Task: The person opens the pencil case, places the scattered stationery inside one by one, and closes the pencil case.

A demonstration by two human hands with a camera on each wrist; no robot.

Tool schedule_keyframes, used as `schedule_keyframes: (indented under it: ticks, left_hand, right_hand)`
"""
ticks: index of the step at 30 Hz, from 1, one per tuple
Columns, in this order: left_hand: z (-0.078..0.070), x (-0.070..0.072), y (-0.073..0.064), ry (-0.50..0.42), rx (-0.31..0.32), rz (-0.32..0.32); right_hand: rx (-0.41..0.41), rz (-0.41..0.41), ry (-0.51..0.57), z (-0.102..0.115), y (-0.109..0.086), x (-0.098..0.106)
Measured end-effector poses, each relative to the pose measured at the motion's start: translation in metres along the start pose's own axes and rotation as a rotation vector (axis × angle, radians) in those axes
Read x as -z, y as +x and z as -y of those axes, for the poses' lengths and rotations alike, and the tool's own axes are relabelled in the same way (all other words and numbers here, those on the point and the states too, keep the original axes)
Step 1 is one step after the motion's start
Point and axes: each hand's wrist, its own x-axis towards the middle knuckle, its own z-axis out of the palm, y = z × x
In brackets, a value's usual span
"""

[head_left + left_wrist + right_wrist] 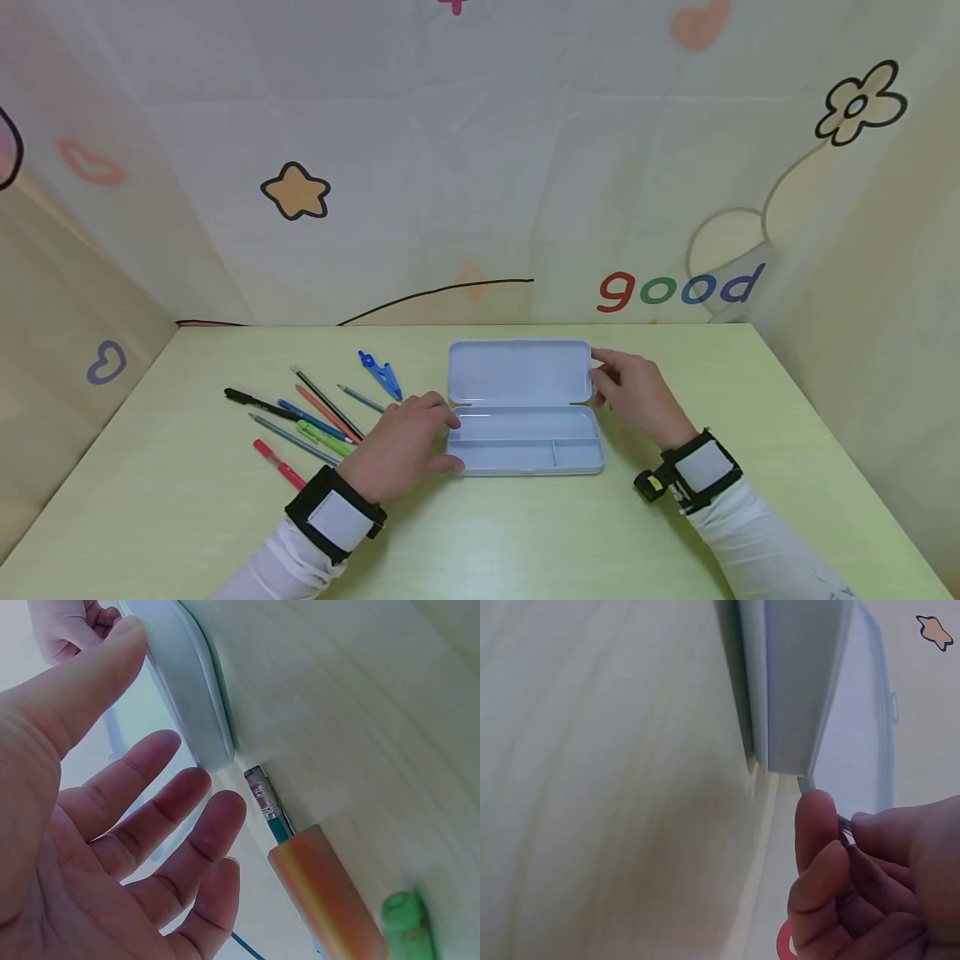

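A pale blue-white pencil case (502, 457) lies on the table with its lid (519, 371) folded back; its base is divided into compartments, and nothing lies in them. At the lid's right edge, my right hand (637, 396) pinches the rim between thumb and fingers, as the right wrist view also shows. My left hand (397, 446) is at the left side of the base, thumb by the front corner. In the left wrist view its fingers (217, 825) are loosely spread beside the case wall (191, 682), with nothing held.
Left of the case lie several pens and pencils, among them a black pen (258, 403), a blue pen (315, 420), a green pen (322, 437) and a red pen (277, 464). A blue compass (381, 375) lies behind them. A printed curtain (450, 167) hangs behind the table.
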Motion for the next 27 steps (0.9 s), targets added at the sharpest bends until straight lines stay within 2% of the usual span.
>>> schedule_keyframes:
  ticks: [12, 20, 27]
  left_hand:
    - [0.0, -0.001, 0.001, -0.008, 0.018, 0.012]
    - [0.0, -0.001, 0.001, -0.002, 0.02, 0.007]
    - [-0.001, 0.0, 0.0, -0.001, 0.019, 0.01]
  right_hand:
    - [-0.044, 0.077, -0.013, 0.002, -0.001, 0.002]
    - [-0.032, 0.08, -0.009, 0.003, -0.004, 0.003]
    - [-0.059, 0.079, -0.006, 0.005, -0.013, 0.011]
